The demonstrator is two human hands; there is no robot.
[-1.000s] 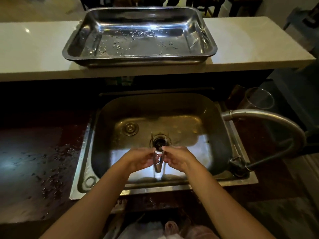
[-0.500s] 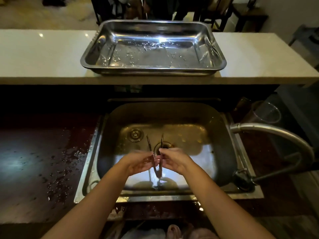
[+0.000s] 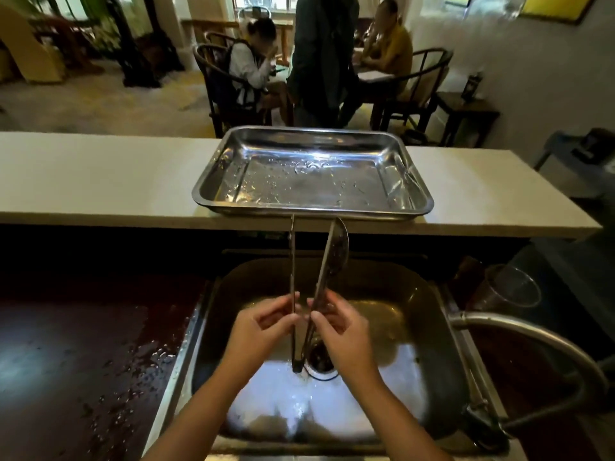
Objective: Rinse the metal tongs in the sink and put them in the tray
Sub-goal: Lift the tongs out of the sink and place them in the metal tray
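Observation:
The metal tongs (image 3: 324, 271) stand nearly upright above the steel sink (image 3: 416, 294), hinge end down near the drain, arms spread apart with tips reaching up just below the tray's front rim. My left hand (image 3: 263, 331) pinches the thin left arm. My right hand (image 3: 342, 334) grips the right arm, which ends in a perforated spoon-shaped tip. The wet, empty steel tray (image 3: 412, 191) sits on the pale raised counter (image 3: 100, 181) straight behind the sink.
A curved faucet (image 3: 532, 341) arcs along the sink's right side. A clear plastic cup (image 3: 509, 291) stands at the right. The dark wet worktop (image 3: 83, 361) lies to the left. People sit and stand at a table beyond the counter.
The tongs have risen from low in the sink to upright, tips now near the tray's front edge. Both hands lifted with them, and the view tilted up.

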